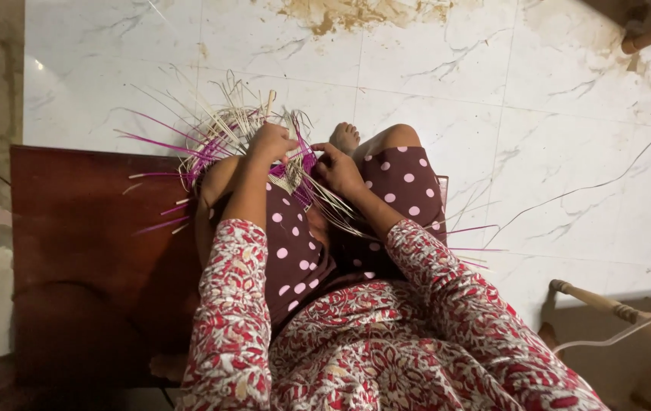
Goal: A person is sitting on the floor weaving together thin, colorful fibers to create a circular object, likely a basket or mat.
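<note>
Where strips [188, 144] fan outward, hands [303, 156] hemmed.

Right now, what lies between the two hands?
In the head view, pale and purple weaving strips of the half-made basket cross between the left hand and right hand.

You are looking down through a wide lens, and the marble floor tiles [493, 114] take most of the light: they read bright white, with a small glare spot near the upper left. The dark red mat [89, 251] sinks into deep shadow at the lower left, where detail is lost. Your left hand [271, 141] and right hand [338, 170] are evenly lit and fairly sharp. The grout lines bow slightly toward the edges. The wooden furniture leg [607, 304] at lower right looks soft.
</note>
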